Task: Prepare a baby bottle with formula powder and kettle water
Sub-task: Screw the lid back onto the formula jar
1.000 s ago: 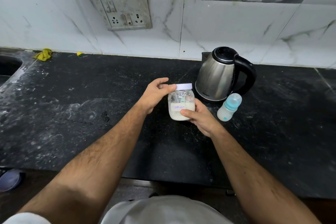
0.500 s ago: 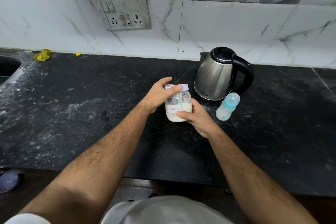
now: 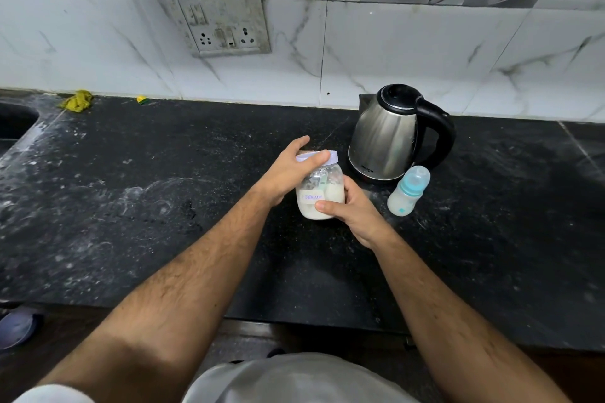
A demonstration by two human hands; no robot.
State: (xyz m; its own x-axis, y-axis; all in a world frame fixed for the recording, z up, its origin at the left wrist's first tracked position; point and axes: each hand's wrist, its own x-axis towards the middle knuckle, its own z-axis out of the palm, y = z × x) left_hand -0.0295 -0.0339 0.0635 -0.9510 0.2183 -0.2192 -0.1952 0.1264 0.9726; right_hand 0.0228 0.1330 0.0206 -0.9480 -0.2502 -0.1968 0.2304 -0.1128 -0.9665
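**A:** What could go wrong here?

**B:** Going from the left: the left hand [image 3: 288, 173] is wrapped over the white lid [image 3: 319, 159] of the formula jar [image 3: 322, 198], fingers curled round the rim and thumb across the front edge. The lid looks tilted, so I judge it nearly free. If it comes off with a jerk, powder could puff out onto the black counter [image 3: 163, 206]. The right hand [image 3: 352, 211] grips the jar's lower body, thumb pressed over the label. The jar seems held slightly above the counter, though I cannot be sure, so a loose grip could let it drop or tip.

**A:** And further right?

**B:** The kettle [image 3: 393, 141] stands just behind the jar, and the baby bottle [image 3: 409, 191] sits just beside the kettle's base, near the right hand. Its teal cap is on. An elbow swing could knock the light bottle over.

**A:** Count them for me.

**B:** One yellow cloth [image 3: 77, 101] far left by the wall, one socket plate [image 3: 219, 21], one jar with one lid, one kettle, one bottle, two hands.
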